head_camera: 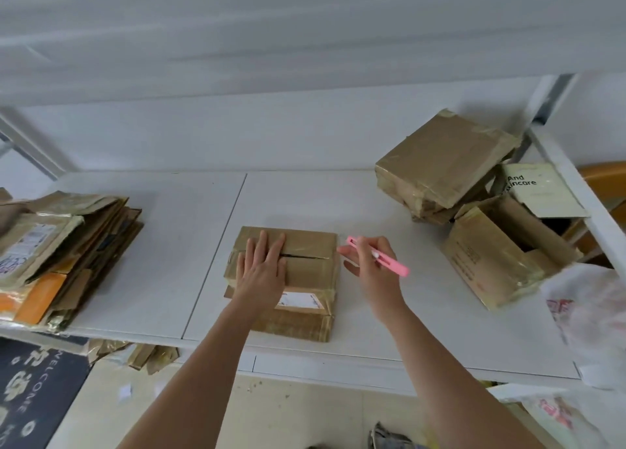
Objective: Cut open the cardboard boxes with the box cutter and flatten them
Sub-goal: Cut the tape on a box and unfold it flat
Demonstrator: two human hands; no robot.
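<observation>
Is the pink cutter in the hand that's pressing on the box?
No, the left hand lies flat on the box, while the right hand holds the pink cutter beside it.

We are seeing a taped brown cardboard box (305, 262) lying flat mid-table, its top seam showing a dark slit; the pink box cutter (381, 257) is hovering tilted at its right edge; more boxes (474, 198) are sitting far right

A white table (338, 194) against a white wall (305, 42), dark doormat (30, 391) below.
</observation>
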